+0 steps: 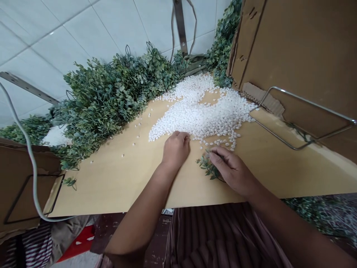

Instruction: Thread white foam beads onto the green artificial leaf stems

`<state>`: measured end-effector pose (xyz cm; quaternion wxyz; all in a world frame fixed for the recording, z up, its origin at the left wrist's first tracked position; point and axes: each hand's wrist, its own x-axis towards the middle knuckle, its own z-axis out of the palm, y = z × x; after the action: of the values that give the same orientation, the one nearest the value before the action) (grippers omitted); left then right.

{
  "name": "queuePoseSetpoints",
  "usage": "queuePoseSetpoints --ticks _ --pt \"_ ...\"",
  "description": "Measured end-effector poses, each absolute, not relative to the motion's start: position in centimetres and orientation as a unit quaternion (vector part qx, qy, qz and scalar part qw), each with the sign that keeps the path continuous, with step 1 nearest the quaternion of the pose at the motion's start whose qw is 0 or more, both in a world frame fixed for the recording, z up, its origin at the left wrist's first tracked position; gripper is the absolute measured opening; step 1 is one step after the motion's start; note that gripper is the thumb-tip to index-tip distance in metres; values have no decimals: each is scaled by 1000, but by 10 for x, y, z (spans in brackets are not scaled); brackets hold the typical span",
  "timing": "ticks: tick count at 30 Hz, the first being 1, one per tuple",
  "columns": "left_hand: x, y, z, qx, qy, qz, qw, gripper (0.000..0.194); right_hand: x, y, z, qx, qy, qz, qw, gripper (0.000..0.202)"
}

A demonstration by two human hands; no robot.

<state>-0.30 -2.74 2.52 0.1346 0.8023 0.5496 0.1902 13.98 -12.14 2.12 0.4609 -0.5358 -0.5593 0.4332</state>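
My left hand [176, 148] rests at the near edge of a spread pile of small white beads [200, 115], its fingers pinched together at the beads. Whatever lies between those fingertips is too small to make out. To the right, my right hand [230, 167] is closed around the stem of an artificial leaf sprig [209, 165], whose green leaves hang to the left below my fingers. A few loose beads lie between the two hands. Both forearms come in over the front edge of the tan board [134, 175].
Bunched artificial greenery [119, 89] lines the back left. A cardboard box [301, 56] and a bent metal wire frame [292, 119] stand at right. A white cable [32, 160] hangs at left near another box [25, 186]. One loose sprig [69, 181] lies front left; another person's clothing [36, 243] shows below.
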Motion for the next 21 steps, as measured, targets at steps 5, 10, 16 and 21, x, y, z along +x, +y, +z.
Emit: queuePoseSetpoints --ticks 5,10,16,21 --pt "-16 -33 24 670 548 355 353 11 143 -122 19 -544 -555 430 459 20" --pt "-17 -52 29 537 508 426 522 3 140 -122 20 -555 -541 437 456 21" --pt "-9 -75 30 441 450 417 654 14 133 -121 20 -548 -565 409 462 21" --pt "-5 -84 28 388 413 412 713 19 130 -122 19 -550 -583 389 455 21"
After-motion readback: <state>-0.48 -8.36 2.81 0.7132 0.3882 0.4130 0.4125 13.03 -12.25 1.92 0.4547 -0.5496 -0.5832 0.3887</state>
